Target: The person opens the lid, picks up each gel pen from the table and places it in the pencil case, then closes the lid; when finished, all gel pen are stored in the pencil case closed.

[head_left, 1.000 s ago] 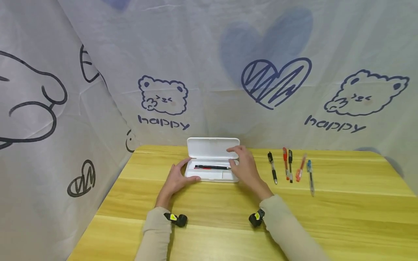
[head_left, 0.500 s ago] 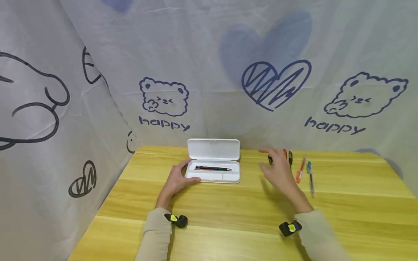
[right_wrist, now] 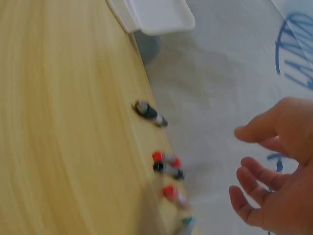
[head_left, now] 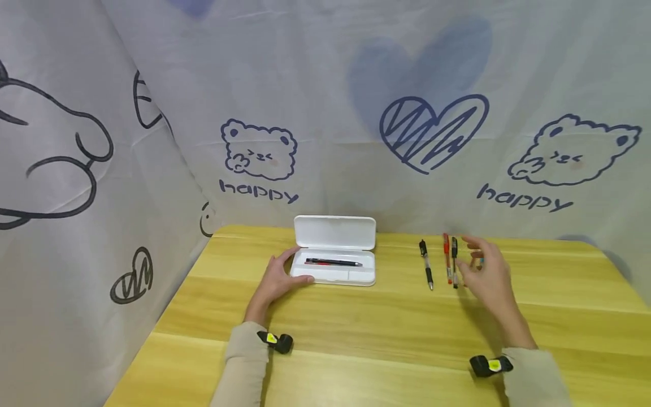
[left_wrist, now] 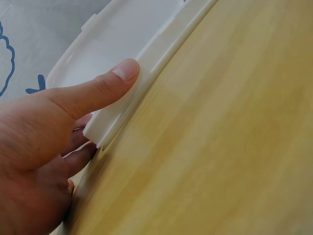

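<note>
My left hand (head_left: 277, 281) holds the left end of a white pencil case (head_left: 362, 277), thumb (left_wrist: 105, 88) over the front wall and fingers behind the end. The case's lid (head_left: 335, 233) stands raised. Inside lie a black pen (head_left: 335, 263) and something red beside it, mostly covered. My right hand (head_left: 490, 282) hovers with parted, bent fingers over the pens at the right, nothing between them. It hides most of a blue-capped pen (right_wrist: 187, 225) and a red-capped pen (right_wrist: 173, 195). Close to its fingertips lie a black-capped pen (head_left: 455, 260) and a red pen (head_left: 447, 257).
A black click pen (head_left: 426, 264) lies between the case and the other pens. Behind the wooden table (head_left: 356, 339) hangs a pale cloth (head_left: 335, 141) with bear and heart drawings, close to the table's back edge.
My right hand has moved right from the pencil case, past the black click pen, to above the rightmost pens. My left hand stays on the case.
</note>
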`<state>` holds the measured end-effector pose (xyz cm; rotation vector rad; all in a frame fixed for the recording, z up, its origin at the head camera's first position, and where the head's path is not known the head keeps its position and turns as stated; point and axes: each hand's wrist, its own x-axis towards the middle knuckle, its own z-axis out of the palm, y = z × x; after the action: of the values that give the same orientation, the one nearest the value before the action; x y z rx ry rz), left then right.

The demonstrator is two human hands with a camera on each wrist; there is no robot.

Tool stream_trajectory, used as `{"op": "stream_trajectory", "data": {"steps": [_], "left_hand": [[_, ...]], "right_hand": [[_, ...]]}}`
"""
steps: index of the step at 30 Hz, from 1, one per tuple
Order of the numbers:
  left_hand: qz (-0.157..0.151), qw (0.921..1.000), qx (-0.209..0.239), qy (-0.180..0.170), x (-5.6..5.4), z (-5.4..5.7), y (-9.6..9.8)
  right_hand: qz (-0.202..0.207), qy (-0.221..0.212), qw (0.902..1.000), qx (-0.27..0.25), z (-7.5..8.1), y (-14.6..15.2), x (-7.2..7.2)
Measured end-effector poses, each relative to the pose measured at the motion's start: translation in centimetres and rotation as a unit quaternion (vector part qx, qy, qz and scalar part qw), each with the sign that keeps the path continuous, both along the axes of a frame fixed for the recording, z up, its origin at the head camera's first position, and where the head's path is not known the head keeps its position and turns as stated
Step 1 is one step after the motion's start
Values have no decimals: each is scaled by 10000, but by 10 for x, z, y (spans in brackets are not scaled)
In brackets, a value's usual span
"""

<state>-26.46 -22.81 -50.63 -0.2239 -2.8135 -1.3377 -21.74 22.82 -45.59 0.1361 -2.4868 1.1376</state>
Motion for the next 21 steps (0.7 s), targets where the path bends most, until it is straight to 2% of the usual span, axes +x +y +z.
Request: {"op": "stream_trajectory", "data": {"steps": [4, 9, 17, 21], "left_hand": [[58, 10000, -17, -55, 2, 0, -2], [-4, 10000, 38, -16, 1, 0, -1], [-47, 10000, 62, 15, 1, 0, 0], [-69, 10000, 56, 34, 2, 0, 0]], "right_hand": [[-265, -530, 9982, 102, -9, 17, 1], [-565, -1184, 9903, 467, -22, 35, 3], [-552, -1658, 9811, 829, -33, 49, 4], [-436, -1672, 9806, 921, -31, 51, 5]]}}
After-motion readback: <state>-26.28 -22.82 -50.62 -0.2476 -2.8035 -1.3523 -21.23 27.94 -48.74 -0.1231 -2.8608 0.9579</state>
